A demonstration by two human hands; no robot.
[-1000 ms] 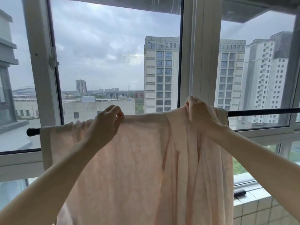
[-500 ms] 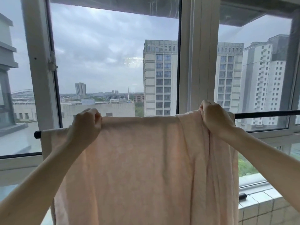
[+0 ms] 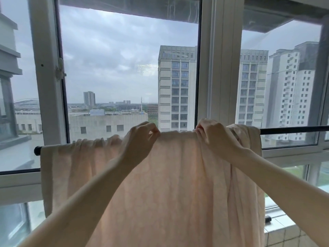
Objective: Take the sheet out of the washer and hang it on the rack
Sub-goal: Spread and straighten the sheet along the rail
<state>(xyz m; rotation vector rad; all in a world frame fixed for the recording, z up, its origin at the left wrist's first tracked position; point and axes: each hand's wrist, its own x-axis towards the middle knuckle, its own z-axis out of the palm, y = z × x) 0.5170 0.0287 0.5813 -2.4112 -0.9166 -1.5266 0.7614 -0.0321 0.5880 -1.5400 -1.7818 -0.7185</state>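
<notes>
Both left hand (image 3: 140, 141) and right hand (image 3: 217, 138) pinch the sheet (image 3: 169, 184) with curled fingers; it hangs lengthwise downward.

The pale pink cloth sheet (image 3: 169, 184) hangs over the thin black rack rod (image 3: 293, 130), before the white-framed window (image 3: 216, 68). Left hand (image 3: 140, 141) and right hand (image 3: 217, 139) pinch its top fold, side by side.
</notes>
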